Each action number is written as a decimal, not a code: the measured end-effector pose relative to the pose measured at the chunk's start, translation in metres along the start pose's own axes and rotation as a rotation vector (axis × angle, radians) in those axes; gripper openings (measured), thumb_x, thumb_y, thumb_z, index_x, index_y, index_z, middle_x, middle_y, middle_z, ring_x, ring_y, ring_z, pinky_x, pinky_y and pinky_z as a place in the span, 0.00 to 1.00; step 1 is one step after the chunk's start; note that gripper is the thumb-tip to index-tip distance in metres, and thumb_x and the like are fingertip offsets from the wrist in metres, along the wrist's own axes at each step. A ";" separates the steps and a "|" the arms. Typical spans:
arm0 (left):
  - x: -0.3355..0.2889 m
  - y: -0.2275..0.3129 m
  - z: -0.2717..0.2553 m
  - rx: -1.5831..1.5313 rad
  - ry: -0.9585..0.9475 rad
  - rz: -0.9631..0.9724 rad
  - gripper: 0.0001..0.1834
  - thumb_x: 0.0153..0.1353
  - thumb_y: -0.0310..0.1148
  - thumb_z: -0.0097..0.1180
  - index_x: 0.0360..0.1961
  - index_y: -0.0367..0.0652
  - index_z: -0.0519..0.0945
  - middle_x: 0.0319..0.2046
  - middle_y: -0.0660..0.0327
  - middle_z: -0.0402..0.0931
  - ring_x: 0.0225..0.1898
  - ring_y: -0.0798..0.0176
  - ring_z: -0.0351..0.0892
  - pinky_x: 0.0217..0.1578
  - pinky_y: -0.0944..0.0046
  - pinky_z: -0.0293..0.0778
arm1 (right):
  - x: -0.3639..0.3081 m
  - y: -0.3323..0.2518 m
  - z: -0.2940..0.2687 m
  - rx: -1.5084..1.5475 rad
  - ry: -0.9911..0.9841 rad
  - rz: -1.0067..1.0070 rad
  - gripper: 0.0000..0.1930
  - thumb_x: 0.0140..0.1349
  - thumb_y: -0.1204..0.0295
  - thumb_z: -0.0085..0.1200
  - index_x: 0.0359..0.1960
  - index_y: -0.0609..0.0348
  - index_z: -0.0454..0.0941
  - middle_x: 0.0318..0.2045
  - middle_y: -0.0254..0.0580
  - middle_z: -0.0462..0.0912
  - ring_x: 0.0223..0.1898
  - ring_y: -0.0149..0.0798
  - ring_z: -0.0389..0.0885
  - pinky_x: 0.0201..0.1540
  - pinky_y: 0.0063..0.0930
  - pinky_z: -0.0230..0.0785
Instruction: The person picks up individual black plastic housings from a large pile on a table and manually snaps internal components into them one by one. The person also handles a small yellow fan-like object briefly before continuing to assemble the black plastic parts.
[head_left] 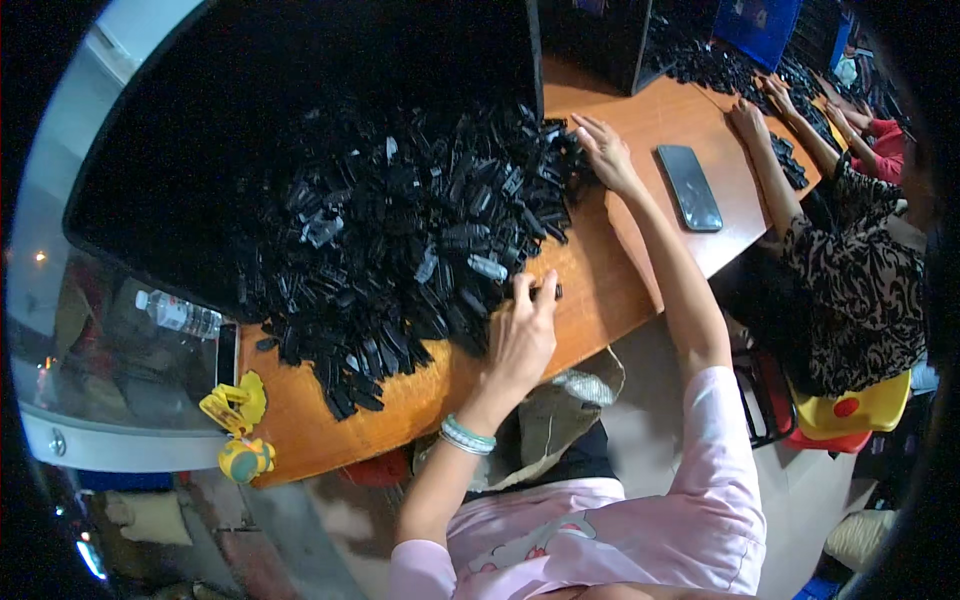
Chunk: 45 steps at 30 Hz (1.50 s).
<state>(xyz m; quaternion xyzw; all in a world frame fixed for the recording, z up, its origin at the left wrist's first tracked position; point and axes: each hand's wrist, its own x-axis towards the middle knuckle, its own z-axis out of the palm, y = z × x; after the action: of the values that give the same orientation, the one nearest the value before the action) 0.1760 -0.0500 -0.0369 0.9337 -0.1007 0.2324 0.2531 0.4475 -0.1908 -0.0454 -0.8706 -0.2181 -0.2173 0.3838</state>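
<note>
A large heap of small black plastic pieces (400, 240) covers much of the wooden table (590, 300). At the heap's near right edge my left hand (522, 335) is closed, thumb and forefinger pinching a small black plastic piece (557, 292) that mostly hides behind the fingers. Farther off, my right hand (606, 158) reaches to the heap's right edge. Its fingers stretch out beside the black pieces, and I see nothing held in them. A pale beaded bracelet (467, 436) circles my left wrist.
Right of my right forearm lies a dark smartphone (689, 188). A yellow toy-like object (245, 458) hangs at the table's left corner, near a clear plastic bottle (180, 313). A dark panel (535, 60) rises behind. Other people's hands (748, 122) work at far right.
</note>
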 end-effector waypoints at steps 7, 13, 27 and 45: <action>-0.001 -0.009 -0.002 0.072 -0.240 -0.022 0.10 0.59 0.32 0.52 0.38 0.37 0.71 0.38 0.50 0.70 0.23 0.47 0.76 0.22 0.54 0.72 | 0.003 -0.036 0.036 -0.178 -0.264 0.016 0.30 0.58 0.38 0.40 0.53 0.43 0.74 0.58 0.39 0.68 0.59 0.46 0.64 0.59 0.51 0.52; -0.021 0.007 -0.004 0.102 -0.174 -0.019 0.09 0.60 0.32 0.51 0.37 0.38 0.71 0.34 0.52 0.70 0.23 0.48 0.76 0.21 0.54 0.71 | -0.044 -0.064 0.035 -0.198 -0.108 -0.038 0.24 0.58 0.46 0.45 0.46 0.47 0.78 0.50 0.39 0.73 0.51 0.48 0.70 0.50 0.47 0.60; -0.050 0.012 -0.011 0.052 -0.061 0.084 0.09 0.59 0.32 0.52 0.36 0.38 0.69 0.31 0.55 0.67 0.23 0.56 0.76 0.19 0.61 0.73 | -0.093 -0.099 0.038 -0.073 0.099 0.081 0.15 0.62 0.59 0.46 0.44 0.52 0.76 0.47 0.47 0.72 0.52 0.51 0.66 0.52 0.51 0.58; -0.062 0.011 -0.006 -0.111 0.017 0.085 0.16 0.53 0.30 0.61 0.42 0.38 0.73 0.37 0.55 0.75 0.30 0.55 0.80 0.25 0.62 0.75 | 0.044 0.040 0.055 -0.352 -0.148 -0.108 0.22 0.61 0.63 0.44 0.58 0.48 0.65 0.58 0.45 0.67 0.62 0.51 0.61 0.55 0.64 0.52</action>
<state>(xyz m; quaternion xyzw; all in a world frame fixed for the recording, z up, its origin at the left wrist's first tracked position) 0.1167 -0.0520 -0.0580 0.9110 -0.1512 0.2448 0.2954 0.5166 -0.1642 -0.0783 -0.9249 -0.2510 -0.2077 0.1961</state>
